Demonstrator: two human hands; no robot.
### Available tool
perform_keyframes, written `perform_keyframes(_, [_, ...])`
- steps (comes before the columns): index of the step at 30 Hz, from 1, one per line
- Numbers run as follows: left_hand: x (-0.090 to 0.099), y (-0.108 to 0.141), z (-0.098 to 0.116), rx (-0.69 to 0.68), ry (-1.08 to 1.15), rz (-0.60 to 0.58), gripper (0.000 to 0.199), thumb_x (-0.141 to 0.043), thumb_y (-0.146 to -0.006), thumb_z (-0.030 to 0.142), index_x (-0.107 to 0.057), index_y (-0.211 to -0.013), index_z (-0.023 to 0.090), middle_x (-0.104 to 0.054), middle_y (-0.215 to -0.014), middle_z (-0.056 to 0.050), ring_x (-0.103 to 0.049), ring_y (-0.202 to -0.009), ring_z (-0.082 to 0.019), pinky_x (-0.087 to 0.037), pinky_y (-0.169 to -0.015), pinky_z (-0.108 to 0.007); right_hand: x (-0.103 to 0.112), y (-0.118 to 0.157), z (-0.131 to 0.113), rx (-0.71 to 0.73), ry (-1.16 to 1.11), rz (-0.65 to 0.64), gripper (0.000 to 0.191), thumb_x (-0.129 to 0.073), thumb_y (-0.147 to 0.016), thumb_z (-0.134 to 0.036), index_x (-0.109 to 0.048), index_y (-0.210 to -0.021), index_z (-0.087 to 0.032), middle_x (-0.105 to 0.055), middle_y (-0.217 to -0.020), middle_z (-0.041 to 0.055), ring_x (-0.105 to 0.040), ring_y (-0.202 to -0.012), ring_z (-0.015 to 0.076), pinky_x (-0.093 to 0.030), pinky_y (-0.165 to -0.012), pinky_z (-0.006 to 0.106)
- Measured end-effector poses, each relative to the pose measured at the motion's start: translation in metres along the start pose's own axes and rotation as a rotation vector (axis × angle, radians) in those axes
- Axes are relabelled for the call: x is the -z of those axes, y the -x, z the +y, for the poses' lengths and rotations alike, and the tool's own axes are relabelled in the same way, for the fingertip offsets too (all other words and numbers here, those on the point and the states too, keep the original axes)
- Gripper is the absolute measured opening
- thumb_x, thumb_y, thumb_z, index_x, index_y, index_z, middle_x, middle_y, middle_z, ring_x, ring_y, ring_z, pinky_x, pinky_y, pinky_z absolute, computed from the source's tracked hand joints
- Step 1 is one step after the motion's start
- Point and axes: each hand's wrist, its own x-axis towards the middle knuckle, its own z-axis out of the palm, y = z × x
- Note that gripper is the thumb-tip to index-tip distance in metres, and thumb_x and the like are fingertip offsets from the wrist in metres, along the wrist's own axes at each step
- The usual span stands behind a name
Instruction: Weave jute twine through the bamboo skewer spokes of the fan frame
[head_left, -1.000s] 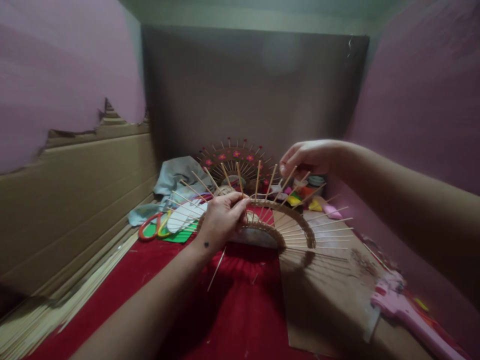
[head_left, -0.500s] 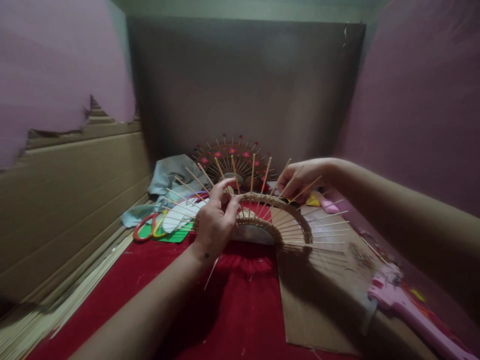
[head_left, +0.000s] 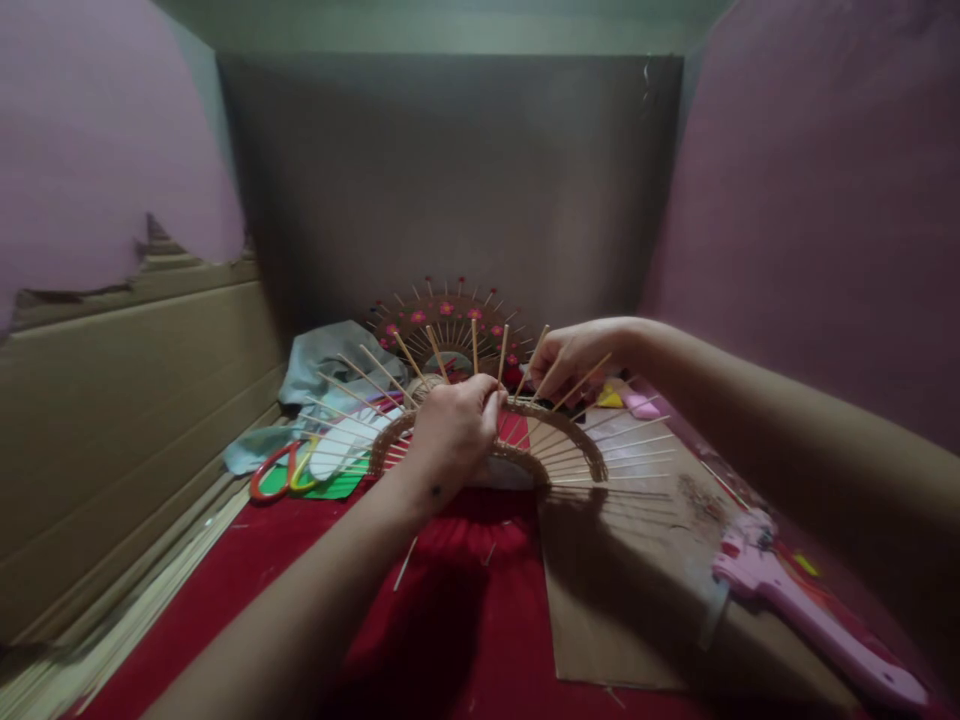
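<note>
A half-round frame of thin wooden sticks, woven with brown twine in two arcs (head_left: 581, 438), stands in front of me. My left hand (head_left: 459, 420) is closed on the top of its outer woven arc, thumb and fingers pinched together near a stick. At the upper right, my right hand (head_left: 553, 358) is closed among the stick ends, just behind the arc; what its fingers hold is hidden. A ball of twine (head_left: 426, 387) lies behind my left hand.
Behind stands a similar fan decorated with pink flowers (head_left: 446, 310). Scissors with orange handles (head_left: 268, 478), a green sheet (head_left: 341, 483) and a grey cloth (head_left: 330, 360) lie left. At right are a cardboard sheet (head_left: 600, 630) and pink glue gun (head_left: 780, 580). Red cloth (head_left: 300, 580) covers the table.
My left hand has moved right along the woven arc, and its fingers have drawn together near the right hand. The view has shifted slightly; my right hand keeps about its place at the sticks.
</note>
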Motion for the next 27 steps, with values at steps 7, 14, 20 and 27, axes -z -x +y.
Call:
perform_keyframes(7, [0.004, -0.010, 0.001, 0.018, -0.007, -0.082, 0.024, -0.048, -0.083, 0.024, -0.062, -0.065, 0.018, -0.063, -0.059, -0.003, -0.055, -0.056, -0.015, -0.036, -0.057, -0.026, 0.016, 0.013, 0.001, 0.118, -0.030, 0.172, 0.015, -0.070, -0.064, -0.027, -0.058, -0.063, -0.016, -0.055, -0.056, -0.0018, -0.051, -0.051, 0.0092, -0.041, -0.050, 0.023])
perform_keyframes(14, [0.000, -0.007, -0.003, 0.000, 0.026, -0.052, 0.024, -0.048, -0.082, 0.025, -0.060, -0.063, 0.018, -0.063, -0.060, -0.003, -0.056, -0.058, -0.014, -0.037, -0.060, -0.025, 0.030, 0.039, -0.019, 0.233, 0.116, 0.366, 0.021, -0.069, -0.067, -0.035, -0.059, -0.060, -0.019, -0.048, -0.050, -0.0033, -0.042, -0.046, 0.0077, -0.033, -0.047, 0.024])
perform_keyframes(20, [0.001, -0.006, -0.004, 0.005, 0.044, -0.039, 0.024, -0.047, -0.082, 0.026, -0.061, -0.064, 0.018, -0.062, -0.059, -0.003, -0.054, -0.056, -0.014, -0.036, -0.058, -0.026, 0.030, 0.044, -0.035, 0.268, 0.312, 0.358, 0.018, -0.063, -0.072, -0.031, -0.059, -0.060, -0.017, -0.047, -0.045, -0.0050, -0.037, -0.043, 0.0057, -0.025, -0.044, 0.023])
perform_keyframes(27, [-0.001, -0.006, -0.003, -0.003, 0.064, -0.030, 0.022, -0.048, -0.081, 0.025, -0.063, -0.067, 0.018, -0.063, -0.059, -0.003, -0.054, -0.056, -0.014, -0.037, -0.059, -0.026, 0.014, 0.055, -0.039, 0.251, 0.492, 0.506, 0.020, -0.062, -0.071, -0.034, -0.059, -0.062, -0.017, -0.047, -0.047, -0.0047, -0.036, -0.044, 0.0070, -0.026, -0.045, 0.023])
